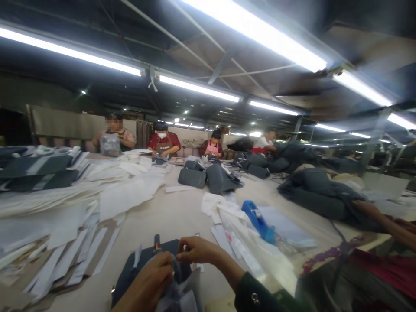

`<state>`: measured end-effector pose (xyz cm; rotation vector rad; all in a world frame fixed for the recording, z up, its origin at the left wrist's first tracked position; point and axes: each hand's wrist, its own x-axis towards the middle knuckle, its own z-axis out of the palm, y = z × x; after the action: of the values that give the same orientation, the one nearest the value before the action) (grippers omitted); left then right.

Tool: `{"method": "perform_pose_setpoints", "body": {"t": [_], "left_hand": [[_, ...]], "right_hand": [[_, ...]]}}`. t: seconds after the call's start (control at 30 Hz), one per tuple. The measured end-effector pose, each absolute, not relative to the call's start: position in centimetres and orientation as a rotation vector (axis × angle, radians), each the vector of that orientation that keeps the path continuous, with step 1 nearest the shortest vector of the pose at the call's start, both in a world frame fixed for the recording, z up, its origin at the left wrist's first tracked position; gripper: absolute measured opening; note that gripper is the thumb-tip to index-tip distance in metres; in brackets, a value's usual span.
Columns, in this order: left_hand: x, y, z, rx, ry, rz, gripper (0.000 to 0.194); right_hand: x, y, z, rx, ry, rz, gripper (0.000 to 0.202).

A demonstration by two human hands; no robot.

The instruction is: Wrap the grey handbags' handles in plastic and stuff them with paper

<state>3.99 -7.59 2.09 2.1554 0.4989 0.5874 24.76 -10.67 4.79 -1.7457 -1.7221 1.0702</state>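
A dark blue handbag (127,269) lies on the table right in front of me, with a short strap and metal buckle (157,245) rising at its back edge. My left hand (157,274) is over the bag, fingers closed on crumpled clear plastic (170,289). Close beside it, my right hand (198,250) pinches thumb and fingers together at the plastic's upper edge; what sits between those fingertips is too small to make out. White sheet material (191,281) shows below the hands.
Paper strips (74,255) and white sheets (130,195) spread over the left. A blue tape dispenser (258,221) stands to the right, near white wrapping (227,212). Dark bags (217,177) lie farther back. A co-worker's arm (373,214) reaches in at right; several people work across the table.
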Motion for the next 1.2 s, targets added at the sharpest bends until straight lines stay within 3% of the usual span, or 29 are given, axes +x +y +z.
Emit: {"method": "perform_pose_setpoints", "body": {"t": [0.23, 0.37, 0.47, 0.57, 0.9, 1.1, 1.2], "left_hand": [[4.0, -6.2, 3.1, 2.007, 0.532, 0.548, 0.028], [3.4, -6.4, 3.5, 1.734, 0.621, 0.554, 0.032], [3.1, -6.7, 3.7, 1.608, 0.615, 0.602, 0.03], [2.9, -6.9, 4.0, 1.539, 0.621, 0.642, 0.024], [2.3, -7.0, 3.8, 1.351, 0.724, 0.635, 0.043], [2.2, -7.2, 4.0, 1.235, 0.761, 0.594, 0.05], [2.2, -7.3, 4.7, 1.272, 0.732, 0.561, 0.041]], "right_hand": [[24.2, -11.0, 5.8, -1.482, -1.379, 1.484, 0.032], [25.0, -10.7, 4.9, -1.23, -1.154, 1.766, 0.021], [25.5, -10.8, 4.7, -1.081, -1.099, 1.855, 0.042], [25.5, -11.1, 4.5, -1.018, -1.086, 1.805, 0.054], [25.0, -11.0, 1.8, -1.167, -1.233, 1.449, 0.046], [24.1, -10.9, 2.0, -1.426, -1.471, 1.23, 0.028], [23.5, -10.8, 2.4, -1.555, -1.586, 1.091, 0.021]]}}
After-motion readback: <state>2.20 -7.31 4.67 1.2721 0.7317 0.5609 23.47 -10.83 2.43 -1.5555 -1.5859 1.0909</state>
